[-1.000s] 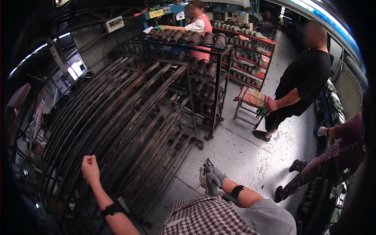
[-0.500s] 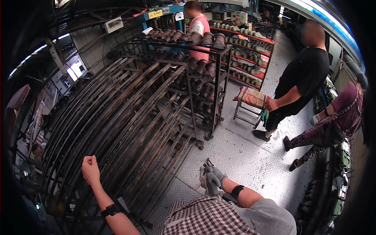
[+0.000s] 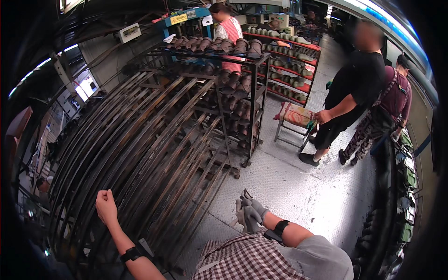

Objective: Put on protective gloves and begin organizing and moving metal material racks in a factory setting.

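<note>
My left hand [image 3: 107, 206] is bare, its fingers curled together, with nothing seen in them. It shows in front of the long bars of a dark metal rack [image 3: 140, 135]; I cannot tell whether it touches them. A grey work glove covers my right hand [image 3: 254, 213], held low before my body. That hand is closed around a second, loose grey glove [image 3: 240, 212]. At the top of the bundle is a dark-edged loop [image 3: 246, 193], perhaps a glove cuff. Black bands circle both forearms, and a checked apron [image 3: 247, 256] hangs below.
A wheeled rack [image 3: 254, 112] of brown shoe-like pieces stands ahead, with red shelves [image 3: 303, 67] of green pieces behind. A person in black [image 3: 354, 88] holds a padded stool [image 3: 296, 114]. Another in maroon [image 3: 392, 100] stands by a line [image 3: 408, 182] at right. A third in red stripes [image 3: 229, 30] stands behind.
The person in maroon has turned away toward the line and stands more upright, farther off. The person in black has shifted slightly beside the stool. My hands keep nearly the same pose.
</note>
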### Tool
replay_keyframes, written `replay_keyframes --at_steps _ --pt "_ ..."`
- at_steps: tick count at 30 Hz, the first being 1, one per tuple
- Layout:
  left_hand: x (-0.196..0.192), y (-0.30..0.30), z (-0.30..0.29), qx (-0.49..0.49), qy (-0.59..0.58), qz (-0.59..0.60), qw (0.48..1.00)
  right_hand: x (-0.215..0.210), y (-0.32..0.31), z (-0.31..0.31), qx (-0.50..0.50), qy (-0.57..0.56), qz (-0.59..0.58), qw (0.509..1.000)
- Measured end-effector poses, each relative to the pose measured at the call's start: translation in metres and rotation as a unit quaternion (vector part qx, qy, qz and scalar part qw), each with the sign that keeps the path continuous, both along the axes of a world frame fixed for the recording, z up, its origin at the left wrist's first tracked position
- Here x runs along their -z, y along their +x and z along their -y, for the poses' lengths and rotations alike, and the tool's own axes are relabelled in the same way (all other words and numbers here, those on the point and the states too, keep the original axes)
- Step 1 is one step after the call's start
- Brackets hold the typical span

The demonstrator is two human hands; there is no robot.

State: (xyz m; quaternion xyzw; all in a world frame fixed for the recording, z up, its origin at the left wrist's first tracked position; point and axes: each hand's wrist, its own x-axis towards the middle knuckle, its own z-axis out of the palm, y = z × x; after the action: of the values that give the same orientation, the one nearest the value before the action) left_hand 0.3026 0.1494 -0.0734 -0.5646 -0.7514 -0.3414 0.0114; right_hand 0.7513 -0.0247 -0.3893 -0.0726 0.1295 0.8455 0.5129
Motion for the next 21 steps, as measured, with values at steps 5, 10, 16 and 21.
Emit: replay_keyframes --at_steps 5,10,16,21 --pt "0.007 -0.021 0.000 -0.001 0.006 -0.007 1.000 0.015 -0.008 -0.009 -0.032 0.022 0.104 0.994" --pt "0.001 -0.008 0.001 -0.005 -0.007 -0.001 1.000 -0.006 -0.004 -0.003 -0.023 0.019 -0.010 1.000" --pt "0.000 -0.007 -0.001 -0.004 -0.007 0.003 1.000 -0.032 -0.006 -0.003 -0.069 0.009 -0.127 0.989" --pt "0.002 -0.011 -0.002 -0.004 -0.005 -0.001 1.000 -0.029 -0.012 -0.007 -0.036 0.009 -0.072 0.997"
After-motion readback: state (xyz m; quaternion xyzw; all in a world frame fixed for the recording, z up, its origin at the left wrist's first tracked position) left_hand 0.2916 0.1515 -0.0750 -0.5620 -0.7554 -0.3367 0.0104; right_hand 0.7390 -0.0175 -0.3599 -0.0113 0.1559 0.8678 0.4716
